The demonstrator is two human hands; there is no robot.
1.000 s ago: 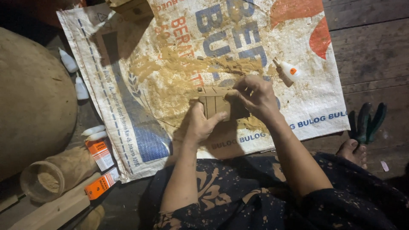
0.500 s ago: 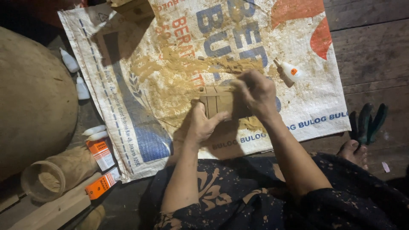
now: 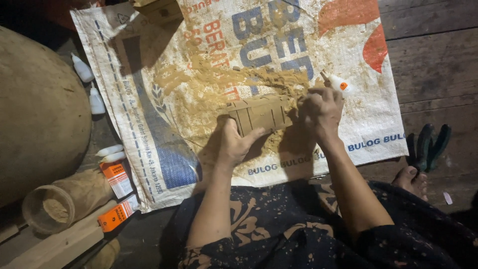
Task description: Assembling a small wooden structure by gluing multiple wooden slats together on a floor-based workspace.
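Both hands, left (image 3: 238, 144) and right (image 3: 318, 112), grip a sawdust-coated wooden box (image 3: 259, 113)

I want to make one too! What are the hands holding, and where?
A small wooden box: left hand grips its near-left end, right hand its right end.

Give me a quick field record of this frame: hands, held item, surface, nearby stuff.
left hand: grips the near left end of the slatted wooden block
right hand: pressed on the block's right end
surface: printed woven sack, dusted with sawdust
by right hand: small white glue bottle, lying on the sack
left of sack: more white bottles, orange boxes, sawdust-filled cup
right: dark green gloves on the plank floor, beside a bare foot
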